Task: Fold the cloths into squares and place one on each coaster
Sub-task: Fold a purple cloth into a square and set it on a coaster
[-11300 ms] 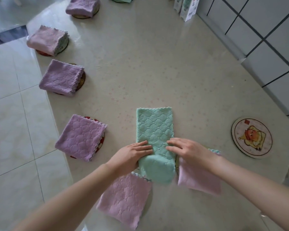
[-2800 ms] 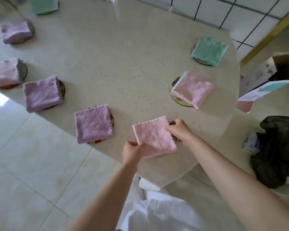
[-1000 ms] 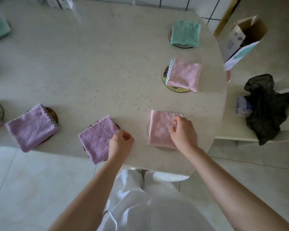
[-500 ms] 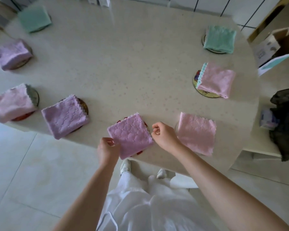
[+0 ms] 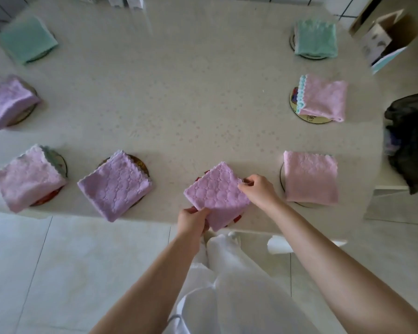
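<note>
Far left of the tabletop [image 5: 179,92]: teal cloth [image 5: 27,39], folded, on a coaster, blurred. Nearer: purple cloth [image 5: 9,102], pale pink cloth [image 5: 25,179] and lilac cloth [image 5: 115,186]. Each is folded and sits on its own coaster, dark rims showing beside them.

Centre, near edge: centre cloth [image 5: 217,194], lilac-pink, folded to a rough square. It lies diamond-wise over the red coaster [image 5: 237,218], which peeks out on the near side. Left hand [image 5: 192,219] pinches the near-left corner, grip closed on fabric. Right hand [image 5: 260,191] pinches the right corner, grip narrow, also holding cloth. Can't tell if the cloth's middle rests on the coaster or is lifted.

Right of that: pink cloth [image 5: 310,177], flat on a coaster, rim showing at its left. Further back: trimmed pink cloth [image 5: 323,97] with a teal edge, then far teal cloth [image 5: 315,38], both on coasters. Off the tabletop at right: open cardboard box [image 5: 391,37] and black bag [image 5: 410,138].

Handling, judged: plush cloth, light, soft, floppy, no stiffness. Not slippery, not fragile. The folded layers would likely slide apart if only the top one is taken. Best hold is at opposite corners, pinching all layers together. Step looks like squaring this cloth over its coaster. Every coaster in view carries a cloth, so the task is probably nearly done.
</note>
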`<action>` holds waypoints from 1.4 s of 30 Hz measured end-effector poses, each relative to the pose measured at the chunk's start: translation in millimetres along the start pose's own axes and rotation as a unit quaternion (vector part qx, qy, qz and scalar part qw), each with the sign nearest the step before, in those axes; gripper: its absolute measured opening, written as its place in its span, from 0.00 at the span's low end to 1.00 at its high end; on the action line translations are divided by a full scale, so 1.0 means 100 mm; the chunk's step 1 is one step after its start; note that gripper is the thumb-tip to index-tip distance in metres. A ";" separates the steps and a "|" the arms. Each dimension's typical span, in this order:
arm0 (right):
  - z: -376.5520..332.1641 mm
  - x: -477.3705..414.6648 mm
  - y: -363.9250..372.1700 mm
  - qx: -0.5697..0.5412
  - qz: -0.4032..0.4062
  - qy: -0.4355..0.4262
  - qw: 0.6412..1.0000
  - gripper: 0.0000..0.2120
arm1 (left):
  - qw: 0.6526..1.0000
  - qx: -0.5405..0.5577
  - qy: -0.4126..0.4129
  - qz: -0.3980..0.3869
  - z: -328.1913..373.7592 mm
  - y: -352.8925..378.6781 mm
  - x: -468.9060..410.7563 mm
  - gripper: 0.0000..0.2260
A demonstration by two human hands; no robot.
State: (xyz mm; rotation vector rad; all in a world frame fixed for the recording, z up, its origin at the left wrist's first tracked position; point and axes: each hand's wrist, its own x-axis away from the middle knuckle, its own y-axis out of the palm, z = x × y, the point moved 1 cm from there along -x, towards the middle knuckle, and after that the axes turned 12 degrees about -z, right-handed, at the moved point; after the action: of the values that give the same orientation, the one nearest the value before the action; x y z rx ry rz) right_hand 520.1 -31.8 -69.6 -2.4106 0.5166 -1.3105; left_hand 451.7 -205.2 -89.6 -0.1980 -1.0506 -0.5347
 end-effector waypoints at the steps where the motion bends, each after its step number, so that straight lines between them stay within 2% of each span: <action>1: 0.01 0.02 0.01 -0.014 -0.004 0.004 1.000 0.08 | 1.000 -0.011 0.007 0.003 0.01 -0.01 0.01 0.05; 4: 0.07 0.09 0.05 -0.075 -0.007 -0.003 0.997 0.09 | 0.996 -0.068 0.046 0.021 0.09 -0.07 0.02 0.10; 10: 0.27 0.22 0.22 -0.167 0.005 -0.010 0.986 0.06 | 0.967 -0.207 0.145 0.027 0.35 -0.14 0.01 0.09; 12: 0.33 0.25 0.29 -0.206 0.000 0.001 0.979 0.01 | 0.961 -0.235 0.146 0.027 0.39 -0.16 -0.03 0.09; 15: 0.37 0.27 0.36 -0.230 -0.017 0.014 0.973 0.08 | 0.952 -0.272 0.137 0.034 0.41 -0.20 -0.09 0.09; 17: 0.39 0.26 0.39 -0.211 -0.014 0.016 0.977 0.08 | 0.948 -0.286 0.128 0.047 0.40 -0.23 -0.11 0.09; 20: 0.38 0.25 0.39 -0.144 0.009 0.011 0.989 0.02 | 0.944 -0.299 0.119 0.067 0.36 -0.27 -0.12 0.08; 23: 0.36 0.27 0.35 -0.046 0.032 0.003 0.998 0.08 | 0.943 -0.303 0.115 0.072 0.32 -0.31 -0.11 0.08; 28: 0.32 0.28 0.27 0.047 0.064 0.019 0.997 0.05 | 0.942 -0.313 0.103 0.069 0.25 -0.45 -0.12 0.09; 31: 0.18 0.27 0.21 0.092 0.107 -0.014 0.990 0.04 | 0.942 -0.308 0.107 0.083 0.27 -0.59 -0.11 0.08; 36: -0.24 0.19 0.33 0.101 0.118 -0.105 0.982 0.08 | 0.941 -0.284 0.137 0.120 0.36 -0.92 -0.06 0.05; 39: -0.52 0.11 0.53 0.090 0.084 -0.154 0.980 0.09 | 0.927 -0.293 0.172 0.157 0.43 -1.19 -0.03 0.04; 42: -0.81 0.04 0.79 0.077 0.061 -0.187 0.977 0.08 | 0.933 -0.256 0.185 0.169 0.49 -1.52 -0.04 0.07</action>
State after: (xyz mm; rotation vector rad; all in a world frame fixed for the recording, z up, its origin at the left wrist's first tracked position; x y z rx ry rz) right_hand 441.4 -113.1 -62.5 -2.3725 0.4305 -0.7864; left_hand 335.5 -314.4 -83.5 -0.6995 -0.4753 -0.4978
